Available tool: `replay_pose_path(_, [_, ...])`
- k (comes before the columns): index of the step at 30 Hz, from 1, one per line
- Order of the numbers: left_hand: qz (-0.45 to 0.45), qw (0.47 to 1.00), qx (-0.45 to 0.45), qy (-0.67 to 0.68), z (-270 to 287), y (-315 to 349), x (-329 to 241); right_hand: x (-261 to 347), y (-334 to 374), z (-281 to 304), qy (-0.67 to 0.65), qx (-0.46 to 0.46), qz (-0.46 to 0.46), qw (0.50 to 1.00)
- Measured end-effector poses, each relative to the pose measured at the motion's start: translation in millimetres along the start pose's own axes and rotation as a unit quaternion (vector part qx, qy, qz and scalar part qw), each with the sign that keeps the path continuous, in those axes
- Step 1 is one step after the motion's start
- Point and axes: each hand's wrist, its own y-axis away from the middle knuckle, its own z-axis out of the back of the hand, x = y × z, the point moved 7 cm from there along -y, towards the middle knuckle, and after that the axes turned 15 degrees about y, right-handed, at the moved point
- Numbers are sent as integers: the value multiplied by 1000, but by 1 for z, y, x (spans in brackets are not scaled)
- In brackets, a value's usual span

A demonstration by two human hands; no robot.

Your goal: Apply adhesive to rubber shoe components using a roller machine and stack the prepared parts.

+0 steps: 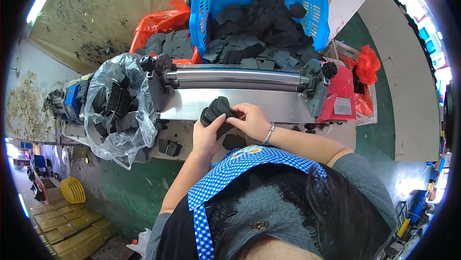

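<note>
A small fanned stack of black foam pieces (217, 110) is held over the front edge of a machine's bare metal plate (283, 104). My left hand (206, 135) grips the stack from its near left side, thumb on top. On the right, my right hand (252, 122) pinches the stack's right edge between thumb and fingers. Behind the plate runs a shiny metal roller (235, 76) across the machine. A loose black piece (234, 141) lies just below my hands, and a small black bundle (169, 147) sits to their left.
A blue plastic basket (194, 25) heaped with black pieces stands behind the roller, beside a red bag (158, 21) of similar pieces. Left of the machine is a clear plastic bag (129, 137) of black bundles. A red housing (340, 92) and a white crate (367, 117) stand right.
</note>
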Motion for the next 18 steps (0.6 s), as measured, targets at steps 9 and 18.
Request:
replay_pose_path(9, [-69, 994, 24, -85, 6, 3, -5, 12, -1, 1, 86, 13, 29, 996])
replay_pose_path(18, [-102, 992, 23, -67, 12, 1, -14, -13, 4, -29, -286, 164, -181, 926])
